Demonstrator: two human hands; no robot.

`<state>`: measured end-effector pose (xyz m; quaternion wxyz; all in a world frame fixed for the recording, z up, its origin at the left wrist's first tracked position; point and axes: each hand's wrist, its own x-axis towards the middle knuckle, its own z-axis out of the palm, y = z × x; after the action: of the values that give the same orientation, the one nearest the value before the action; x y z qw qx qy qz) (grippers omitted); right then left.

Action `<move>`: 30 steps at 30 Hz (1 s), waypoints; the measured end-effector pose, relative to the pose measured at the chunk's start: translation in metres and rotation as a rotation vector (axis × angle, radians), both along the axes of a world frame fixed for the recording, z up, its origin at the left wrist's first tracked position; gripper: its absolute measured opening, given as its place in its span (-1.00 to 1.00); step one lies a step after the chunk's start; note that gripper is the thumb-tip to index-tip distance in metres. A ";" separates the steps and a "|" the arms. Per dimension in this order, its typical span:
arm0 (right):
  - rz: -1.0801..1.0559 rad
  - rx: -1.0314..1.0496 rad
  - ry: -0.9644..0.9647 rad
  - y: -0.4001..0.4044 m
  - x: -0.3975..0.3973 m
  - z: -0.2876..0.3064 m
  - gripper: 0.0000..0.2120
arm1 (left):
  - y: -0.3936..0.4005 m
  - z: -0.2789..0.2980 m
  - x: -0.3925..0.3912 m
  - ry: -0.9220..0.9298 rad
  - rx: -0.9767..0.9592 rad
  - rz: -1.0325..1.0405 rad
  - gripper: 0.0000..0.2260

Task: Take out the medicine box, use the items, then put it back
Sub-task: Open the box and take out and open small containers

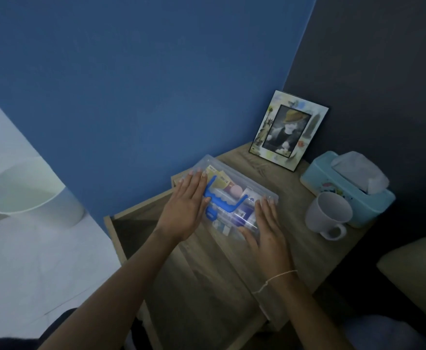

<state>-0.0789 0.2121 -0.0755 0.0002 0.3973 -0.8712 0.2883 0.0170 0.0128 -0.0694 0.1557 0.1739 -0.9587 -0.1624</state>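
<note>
A clear plastic medicine box (234, 190) with a blue folding handle (219, 200) lies on the wooden bedside table (282, 238). Packets and small bottles show through its lid. My left hand (185, 210) presses flat against the box's left end, fingers straight and together. At the box's right end my right hand (267, 228) rests the same way, thumb along the near edge. The two hands clasp the box between them.
The table's drawer (141, 223) stands pulled out at the left, dark inside. A white mug (326, 214), a light-blue tissue box (345, 185) and a picture frame (289, 130) stand on the table's right and back. A white bin (30, 193) sits on the floor at left.
</note>
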 end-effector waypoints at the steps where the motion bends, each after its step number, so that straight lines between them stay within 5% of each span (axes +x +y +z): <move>1: -0.004 -0.010 0.001 -0.002 -0.001 0.000 -0.32 | -0.001 0.000 -0.004 -0.005 -0.002 0.007 -0.50; 30: 0.040 -0.025 -0.143 -0.048 -0.082 0.002 -0.31 | -0.042 -0.010 -0.076 -0.046 -0.008 0.060 -0.50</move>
<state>-0.1611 0.1636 -0.0732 -0.0629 0.3929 -0.8573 0.3266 -0.0587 -0.0294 -0.0791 0.1393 0.2058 -0.9570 -0.1497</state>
